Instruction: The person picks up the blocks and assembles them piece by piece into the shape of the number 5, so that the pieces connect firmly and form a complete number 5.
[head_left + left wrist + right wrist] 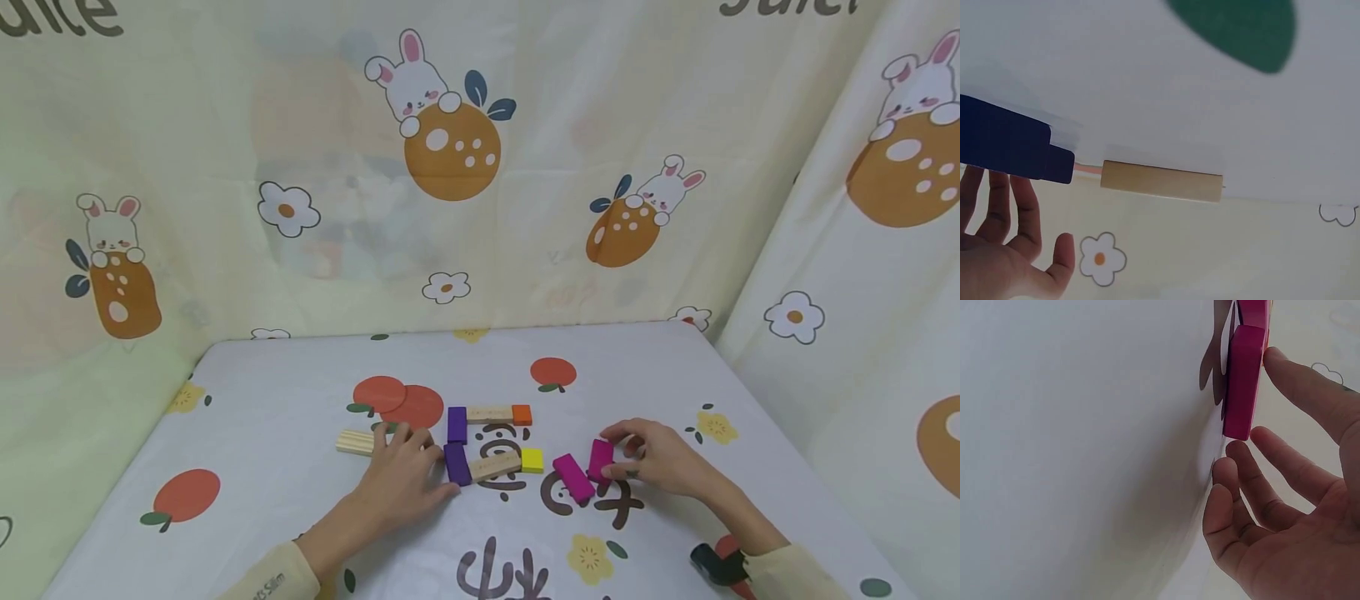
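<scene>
In the head view my left hand (405, 471) rests beside the near purple block (457, 464), its fingers loosely bent and its thumb by the block's near end. The left wrist view shows the thumb (1063, 256) standing apart, with the other fingers partly hidden behind a dark purple block (1004, 137). At the right, my right hand (656, 458) pinches a magenta block (601, 460) between thumb and forefinger, one at each end. Its other fingers (1254, 481) curl loosely below the magenta block (1246, 384) in the right wrist view. A second magenta block (573, 477) lies tilted alongside.
Plain wooden blocks (354, 442) lie left of my left hand. The far row has a purple block (457, 425), a wooden block (489, 414) and an orange block (522, 414). Nearer, a wooden block (495, 466) meets a yellow block (532, 460). Printed cloth hangs behind the table.
</scene>
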A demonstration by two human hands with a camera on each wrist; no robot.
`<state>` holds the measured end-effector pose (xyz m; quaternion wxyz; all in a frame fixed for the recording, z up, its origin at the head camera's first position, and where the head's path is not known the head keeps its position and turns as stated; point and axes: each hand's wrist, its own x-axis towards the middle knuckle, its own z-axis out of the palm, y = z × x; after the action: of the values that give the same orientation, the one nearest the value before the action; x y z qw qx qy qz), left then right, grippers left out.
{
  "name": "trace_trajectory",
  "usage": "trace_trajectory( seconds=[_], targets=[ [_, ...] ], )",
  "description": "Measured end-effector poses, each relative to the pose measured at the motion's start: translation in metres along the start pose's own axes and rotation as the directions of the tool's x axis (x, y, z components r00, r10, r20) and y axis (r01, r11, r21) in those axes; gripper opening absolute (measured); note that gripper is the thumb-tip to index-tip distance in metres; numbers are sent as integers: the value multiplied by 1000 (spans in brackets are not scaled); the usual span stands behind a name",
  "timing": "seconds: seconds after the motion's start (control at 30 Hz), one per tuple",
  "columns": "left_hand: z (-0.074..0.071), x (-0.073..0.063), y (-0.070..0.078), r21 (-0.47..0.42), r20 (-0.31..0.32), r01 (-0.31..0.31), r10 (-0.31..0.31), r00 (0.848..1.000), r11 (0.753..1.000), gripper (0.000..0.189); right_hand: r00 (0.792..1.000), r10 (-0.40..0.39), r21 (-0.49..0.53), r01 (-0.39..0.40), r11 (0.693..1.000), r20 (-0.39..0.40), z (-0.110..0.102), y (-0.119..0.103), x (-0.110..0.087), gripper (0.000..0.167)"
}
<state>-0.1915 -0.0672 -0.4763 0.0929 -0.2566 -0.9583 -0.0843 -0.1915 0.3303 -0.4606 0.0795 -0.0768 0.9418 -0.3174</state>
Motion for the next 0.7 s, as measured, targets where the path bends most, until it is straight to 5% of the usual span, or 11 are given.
trace_trajectory(
  seconds=[0.7],
  targets=[
    [2,1,-3,-17,7,-21,21,1000,1000,39,1000,1,5,-1,1000,28,-2,4,-1,63]
  ],
)
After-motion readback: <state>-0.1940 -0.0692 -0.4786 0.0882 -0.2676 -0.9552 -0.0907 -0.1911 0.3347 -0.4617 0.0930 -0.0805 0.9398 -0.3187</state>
